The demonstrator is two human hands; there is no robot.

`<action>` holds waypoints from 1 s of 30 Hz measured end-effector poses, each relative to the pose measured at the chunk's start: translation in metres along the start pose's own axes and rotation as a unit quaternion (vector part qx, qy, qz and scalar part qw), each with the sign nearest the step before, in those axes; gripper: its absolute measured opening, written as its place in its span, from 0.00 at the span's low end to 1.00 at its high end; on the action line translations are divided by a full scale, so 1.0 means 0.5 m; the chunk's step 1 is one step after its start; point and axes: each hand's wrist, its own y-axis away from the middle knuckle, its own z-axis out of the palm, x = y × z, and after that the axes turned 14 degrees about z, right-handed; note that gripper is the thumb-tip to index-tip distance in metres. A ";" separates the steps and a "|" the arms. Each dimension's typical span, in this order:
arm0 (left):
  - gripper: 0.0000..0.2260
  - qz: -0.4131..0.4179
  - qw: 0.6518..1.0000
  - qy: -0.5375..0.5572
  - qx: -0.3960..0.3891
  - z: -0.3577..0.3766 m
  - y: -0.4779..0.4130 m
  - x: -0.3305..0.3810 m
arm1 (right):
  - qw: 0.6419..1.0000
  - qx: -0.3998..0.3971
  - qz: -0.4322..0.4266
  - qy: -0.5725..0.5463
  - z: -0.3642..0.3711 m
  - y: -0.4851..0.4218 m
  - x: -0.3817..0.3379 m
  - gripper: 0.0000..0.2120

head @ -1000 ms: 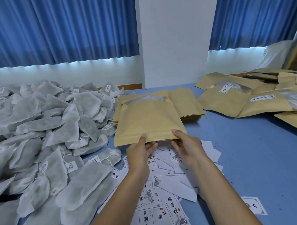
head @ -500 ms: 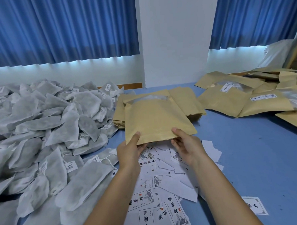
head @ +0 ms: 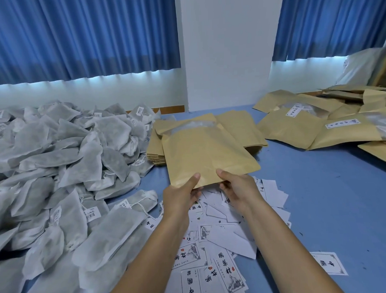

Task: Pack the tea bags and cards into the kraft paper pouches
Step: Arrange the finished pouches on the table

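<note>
Pouch (head: 207, 155): 1, pinched by 2 hands (head: 181, 194) (head: 239, 188).

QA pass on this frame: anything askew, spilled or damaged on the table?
Nothing looks damaged or spilled. One stray card lies alone on the blue table, right of the loose card pile. The left hand and right hand pinch a flat kraft pouch by its near edge.
</note>
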 end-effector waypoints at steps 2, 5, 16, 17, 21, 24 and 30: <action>0.06 0.005 1.000 -0.009 0.008 -0.001 -0.001 -0.003 | 1.000 0.011 -0.011 -0.001 0.000 -0.001 0.001 0.07; 0.05 0.015 1.000 -0.005 0.025 -0.002 -0.007 -0.003 | 1.000 -0.011 -0.006 -0.015 0.004 0.002 0.008 0.06; 0.06 0.044 0.998 -0.040 -0.023 0.014 0.010 -0.004 | 0.998 -0.056 -0.021 0.000 0.021 0.019 0.024 0.08; 0.07 0.050 0.997 -0.046 -0.023 0.015 0.010 -0.003 | 0.998 -0.062 -0.015 0.003 0.019 0.017 0.022 0.09; 0.09 0.075 0.995 -0.069 -0.015 0.013 0.008 -0.003 | 0.999 -0.037 0.001 -0.014 0.004 0.003 0.006 0.09; 0.13 0.095 0.990 -0.101 -0.028 0.014 0.006 -0.006 | 1.000 -0.018 -0.001 -0.012 -0.003 0.000 0.002 0.07; 0.15 0.087 0.989 -0.112 -0.033 0.008 -0.001 -0.008 | 0.999 -0.016 0.012 -0.030 -0.011 -0.002 -0.008 0.11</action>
